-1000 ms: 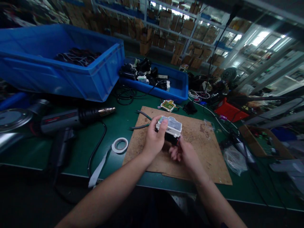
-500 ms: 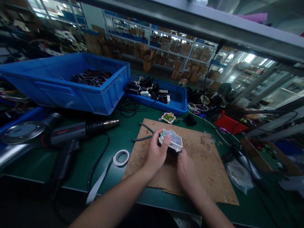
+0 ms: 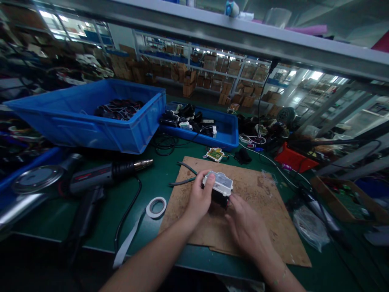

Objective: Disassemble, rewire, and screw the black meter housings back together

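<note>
A small device housing, with a white upper shell and a black lower part, is held above a brown board. My left hand is closed on its left end, thumb on top. At the housing's lower right corner is my right hand. Its fingers are stretched out near the black part and the thumb is apart; whether the fingertips touch is hard to see. Behind my left hand lie two dark curved handles of a plier-like tool, its head hidden. The stained board lies beneath both hands.
A heat gun and a tape roll lie to the left. A large blue bin and a shallow blue tray stand behind. A circuit board in a white shell sits beyond the brown board. A cardboard box is at right.
My right hand has shifted down and its thumb has come away from the housing's edge. The left hand keeps its hold. The whole view has shifted slightly.
</note>
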{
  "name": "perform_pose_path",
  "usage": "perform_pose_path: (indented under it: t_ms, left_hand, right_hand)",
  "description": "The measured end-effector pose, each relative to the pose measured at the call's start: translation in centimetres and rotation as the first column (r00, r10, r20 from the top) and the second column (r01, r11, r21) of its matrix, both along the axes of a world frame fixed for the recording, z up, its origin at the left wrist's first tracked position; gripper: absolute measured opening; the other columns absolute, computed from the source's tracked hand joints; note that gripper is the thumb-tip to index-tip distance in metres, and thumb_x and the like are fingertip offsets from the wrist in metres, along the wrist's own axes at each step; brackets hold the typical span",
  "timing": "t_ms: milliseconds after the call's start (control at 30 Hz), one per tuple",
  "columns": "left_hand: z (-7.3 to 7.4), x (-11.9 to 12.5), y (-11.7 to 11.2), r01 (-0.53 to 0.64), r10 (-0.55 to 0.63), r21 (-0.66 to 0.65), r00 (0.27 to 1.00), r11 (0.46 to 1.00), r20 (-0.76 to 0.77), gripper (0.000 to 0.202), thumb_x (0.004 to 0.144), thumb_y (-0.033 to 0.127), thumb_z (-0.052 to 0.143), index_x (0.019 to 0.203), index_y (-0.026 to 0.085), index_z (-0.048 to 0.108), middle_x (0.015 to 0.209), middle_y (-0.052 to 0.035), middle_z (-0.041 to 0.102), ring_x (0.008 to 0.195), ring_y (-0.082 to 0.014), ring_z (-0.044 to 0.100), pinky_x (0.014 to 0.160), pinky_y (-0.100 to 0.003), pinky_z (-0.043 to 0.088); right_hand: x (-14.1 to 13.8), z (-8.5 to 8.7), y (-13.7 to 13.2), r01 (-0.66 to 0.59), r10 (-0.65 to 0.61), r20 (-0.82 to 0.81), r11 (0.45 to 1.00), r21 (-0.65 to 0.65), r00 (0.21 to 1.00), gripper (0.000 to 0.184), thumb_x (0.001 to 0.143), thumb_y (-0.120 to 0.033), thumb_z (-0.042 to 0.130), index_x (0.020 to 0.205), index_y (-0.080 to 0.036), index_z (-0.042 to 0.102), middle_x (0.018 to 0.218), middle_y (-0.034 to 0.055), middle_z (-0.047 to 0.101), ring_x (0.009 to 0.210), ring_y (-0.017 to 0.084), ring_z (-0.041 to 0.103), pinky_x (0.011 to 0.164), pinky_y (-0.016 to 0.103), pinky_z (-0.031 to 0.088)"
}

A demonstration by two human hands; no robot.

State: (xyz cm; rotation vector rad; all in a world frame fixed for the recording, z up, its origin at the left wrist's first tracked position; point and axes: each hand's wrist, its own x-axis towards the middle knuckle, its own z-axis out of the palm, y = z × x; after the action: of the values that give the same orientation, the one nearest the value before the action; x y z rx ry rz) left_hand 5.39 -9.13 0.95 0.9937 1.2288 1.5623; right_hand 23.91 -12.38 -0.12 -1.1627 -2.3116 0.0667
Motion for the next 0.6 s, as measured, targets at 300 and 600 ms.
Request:
perform_pose_path:
  t_ms: [300, 600]
  left_hand:
    - [0.4, -0.1, -0.9, 0.006, 0.015, 0.091, 0.973, 0.996, -0.230, 0.041, 0.085, 0.047, 0.068, 0.119, 0.024, 0.065, 0.107, -0.0068, 0.072, 0.096, -0.0249, 0.067, 0.086, -0.033, 0.051]
    - [0.1, 0.0, -0.2, 0.033, -0.032, 0.002, 0.991, 0.999, -0.127, 0.041, 0.091, 0.054, 0.058, 0.118, 0.023, 0.062, 0.104, -0.0061, 0.072, 0.090, -0.0233, 0.068, 0.079, -0.031, 0.051]
  right_hand:
    - [-2.5, -1.0, -0.2, -0.065, -0.292, -0.349, 0.677, -0.733, 0.890, 0.050, 0.101, -0.060, 0.023, 0.094, -0.022, 0.055, 0.073, 0.0036, 0.060, 0.058, 0.017, 0.058, 0.050, 0.025, 0.046]
    - [-1.3, 0.4, -0.7, 0.072, -0.221, -0.280, 0.885, -0.459, 0.934, 0.035, 0.101, -0.046, 0.038, 0.119, -0.021, 0.055, 0.107, 0.0114, 0.070, 0.092, 0.023, 0.071, 0.075, 0.034, 0.059]
